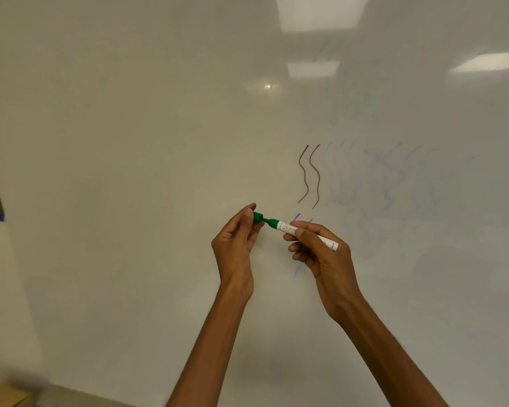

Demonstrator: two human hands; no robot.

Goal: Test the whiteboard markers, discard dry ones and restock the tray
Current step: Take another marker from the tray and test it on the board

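At the far left of the whiteboard [130,142] nothing is written. Toward the middle, the left hand [235,239] has its grip pinched round the green cap [258,217], which sits just off the tip of the green marker [287,226], with the nib bare between them. Whether the cap is coming off or going back on cannot be told. The right hand [321,254] holds the white barrel, its grip curled round it, in the air just in front of the board. Short blue strokes [296,216] show behind that hand. Above and to the right stand two brown wavy lines [309,176], then faint, wiped-looking squiggles [394,177]. So several markers look tested, and no green line shows. Neither tray nor discards are in view, so restocking seems left to do.
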